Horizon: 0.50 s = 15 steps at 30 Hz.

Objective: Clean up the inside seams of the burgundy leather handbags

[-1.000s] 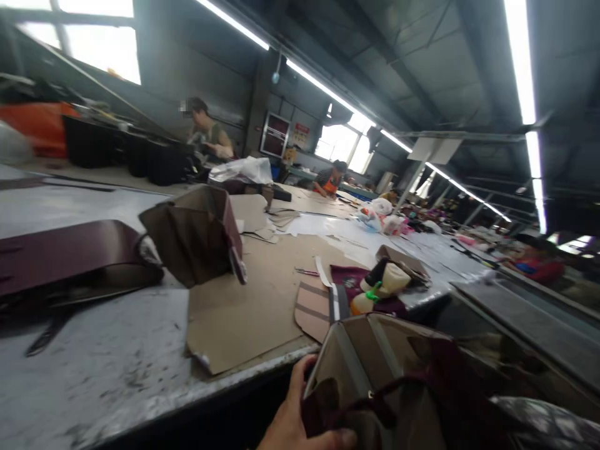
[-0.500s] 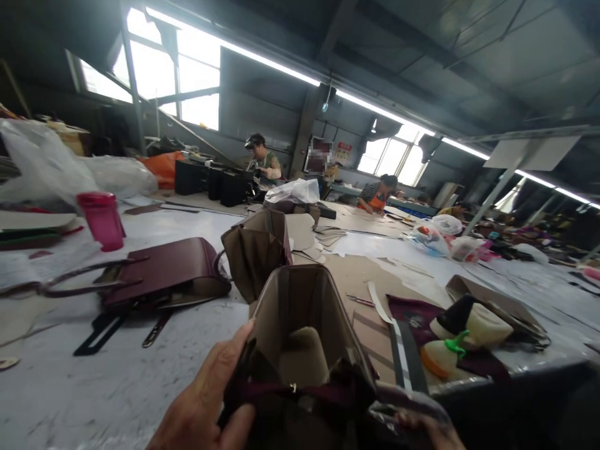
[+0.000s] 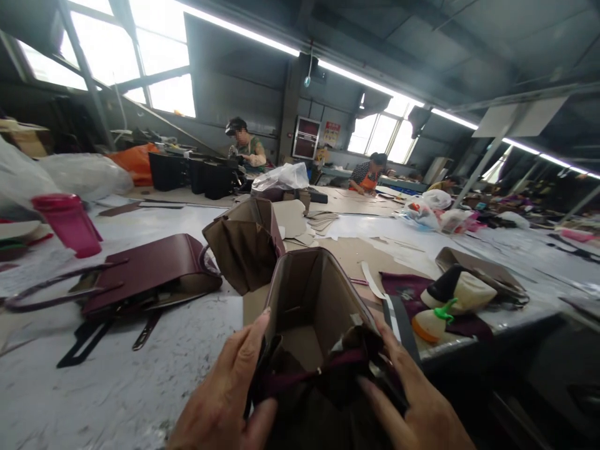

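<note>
An unfinished handbag (image 3: 304,300) stands mouth up at the near edge, its beige-brown lining showing and dark lining cloth bunched at the near side. My left hand (image 3: 229,375) grips its left wall, fingers outside and thumb at the near side. On the opposite wall, my right hand (image 3: 407,387) has hold in much the same way, near some clear plastic. Just beyond, another brown-lined bag (image 3: 246,244) leans over. A maroon handbag (image 3: 150,269) with long handles lies on its side to the left.
A pink cup (image 3: 68,225) stands far left. To the right are a squeeze bottle (image 3: 431,322) with a green nozzle, a white-and-black container (image 3: 462,290) and maroon cloth (image 3: 405,290). Two people work across the table (image 3: 187,356). Cut board pieces (image 3: 290,219) lie behind the bags.
My right hand has come up from low beside the bag to its right wall. The rounded beige piece seen inside no longer stands out. The view has shifted slightly.
</note>
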Tool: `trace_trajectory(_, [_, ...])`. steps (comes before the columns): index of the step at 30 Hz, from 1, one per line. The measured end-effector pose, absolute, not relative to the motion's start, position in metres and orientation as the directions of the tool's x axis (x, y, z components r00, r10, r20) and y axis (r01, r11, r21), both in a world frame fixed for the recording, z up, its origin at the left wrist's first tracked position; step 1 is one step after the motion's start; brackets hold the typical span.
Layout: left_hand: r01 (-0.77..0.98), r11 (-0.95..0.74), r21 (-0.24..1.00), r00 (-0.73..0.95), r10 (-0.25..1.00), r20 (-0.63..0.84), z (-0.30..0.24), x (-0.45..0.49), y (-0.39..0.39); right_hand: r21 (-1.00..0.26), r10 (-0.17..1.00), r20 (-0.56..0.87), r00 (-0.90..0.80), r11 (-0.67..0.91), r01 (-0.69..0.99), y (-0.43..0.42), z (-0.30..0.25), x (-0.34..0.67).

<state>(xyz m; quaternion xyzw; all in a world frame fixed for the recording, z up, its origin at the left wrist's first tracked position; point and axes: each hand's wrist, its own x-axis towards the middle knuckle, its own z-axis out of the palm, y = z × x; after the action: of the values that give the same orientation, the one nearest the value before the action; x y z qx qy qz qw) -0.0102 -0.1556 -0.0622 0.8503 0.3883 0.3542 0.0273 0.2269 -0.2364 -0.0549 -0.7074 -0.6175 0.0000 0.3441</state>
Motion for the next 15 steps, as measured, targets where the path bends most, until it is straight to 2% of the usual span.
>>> trace_trajectory(3, [0.663, -0.714, 0.226, 0.481, 0.637, 0.602, -0.053, -0.017, -0.15, -0.45, 0.856, 0.45, 0.255, -0.029, 0.893, -0.218, -0.054, 0.216])
trace_trajectory(6, [0.588, -0.808, 0.049, 0.634, 0.497, 0.593, -0.042, -0.021, -0.141, -0.329, 0.844, 0.519, 0.138, 0.048, 0.943, -0.209, -0.056, 0.216])
trace_trajectory(8, [0.501, -0.865, -0.033, 0.73, 0.402, 0.553, -0.035, -0.018, -0.134, -0.21, 0.751, 0.646, 0.133, 0.007, 0.978, -0.213, -0.056, 0.213])
trace_trajectory(11, [0.404, -0.913, -0.062, 0.799, 0.319, 0.51, -0.024, -0.009, -0.129, -0.192, 0.601, 0.769, 0.217, -0.108, 0.976, -0.235, -0.058, 0.202])
trace_trajectory(13, [0.351, -0.935, -0.05, 0.849, 0.295, 0.437, -0.014, -0.001, -0.13, -0.23, 0.642, 0.722, 0.258, -0.129, 0.965, -0.256, -0.066, 0.191])
trace_trajectory(15, [0.304, -0.952, -0.025, 0.906, 0.281, 0.315, -0.002, 0.008, -0.133, -0.297, 0.763, 0.572, 0.301, -0.149, 0.943, -0.274, -0.082, 0.176])
